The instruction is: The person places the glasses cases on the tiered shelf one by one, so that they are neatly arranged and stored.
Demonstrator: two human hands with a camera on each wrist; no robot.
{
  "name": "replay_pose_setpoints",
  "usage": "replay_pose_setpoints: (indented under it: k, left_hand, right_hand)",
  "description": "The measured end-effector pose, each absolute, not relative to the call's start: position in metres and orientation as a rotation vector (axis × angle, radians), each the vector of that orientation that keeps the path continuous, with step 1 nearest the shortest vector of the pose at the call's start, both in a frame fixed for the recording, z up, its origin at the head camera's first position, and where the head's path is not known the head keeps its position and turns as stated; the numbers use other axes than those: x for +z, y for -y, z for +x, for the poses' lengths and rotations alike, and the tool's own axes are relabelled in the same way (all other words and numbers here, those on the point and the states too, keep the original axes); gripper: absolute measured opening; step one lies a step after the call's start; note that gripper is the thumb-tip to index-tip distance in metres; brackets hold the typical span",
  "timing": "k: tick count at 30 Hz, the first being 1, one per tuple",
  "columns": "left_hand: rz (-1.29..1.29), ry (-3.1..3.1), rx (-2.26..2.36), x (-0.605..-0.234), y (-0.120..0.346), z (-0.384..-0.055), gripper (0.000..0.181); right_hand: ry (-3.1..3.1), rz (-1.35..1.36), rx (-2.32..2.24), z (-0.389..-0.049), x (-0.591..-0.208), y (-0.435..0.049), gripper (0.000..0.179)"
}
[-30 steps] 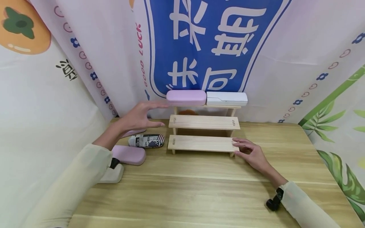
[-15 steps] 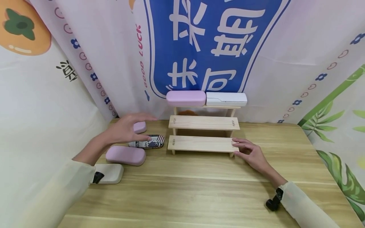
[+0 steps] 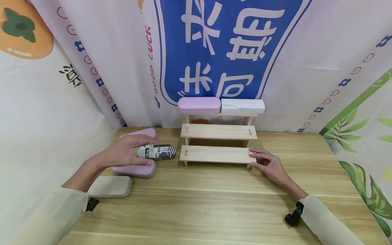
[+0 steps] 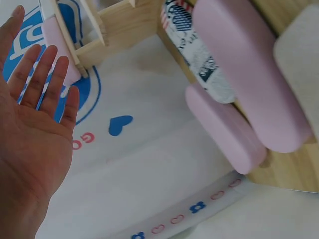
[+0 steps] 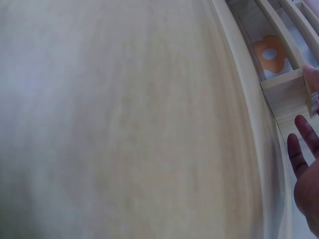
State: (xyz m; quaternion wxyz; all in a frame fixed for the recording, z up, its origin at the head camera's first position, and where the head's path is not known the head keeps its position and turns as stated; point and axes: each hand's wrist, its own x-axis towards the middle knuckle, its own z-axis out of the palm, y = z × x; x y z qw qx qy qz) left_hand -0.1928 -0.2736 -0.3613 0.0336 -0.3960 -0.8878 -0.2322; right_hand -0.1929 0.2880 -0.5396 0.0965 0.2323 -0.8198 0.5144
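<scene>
Left hand (image 3: 121, 151) has moved left and nearer; I read it spread, holding nothing, near the printed case (image 3: 159, 152), left of the rack (image 3: 215, 154). Right hand (image 3: 271, 166) pinches the rack's near right end.

left hand (image 3: 124, 152) moved down and leftward, away from wooden shelf (image 3: 218, 131), now near patterned case (image 3: 157, 151)

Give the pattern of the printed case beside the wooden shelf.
Printed case: dark lettering on white, blue patch, red and white stripes; best in head view.
</scene>
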Motion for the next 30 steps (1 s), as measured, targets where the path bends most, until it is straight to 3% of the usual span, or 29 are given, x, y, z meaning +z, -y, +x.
replay_pose_setpoints:
  k: [21,30]
  left_hand:
    - [-1.074,2.805,-0.766,-0.417,0.333,-0.149,0.062]
    - [-1.039,2.806,-0.771,-0.434,0.362,-0.135,0.067]
  right_hand:
    - [2.403,0.686,1.551,-0.194,-0.542,-0.29,0.036]
    - [2.393,0.69,1.561,-0.184,-0.523,-0.279,0.033]
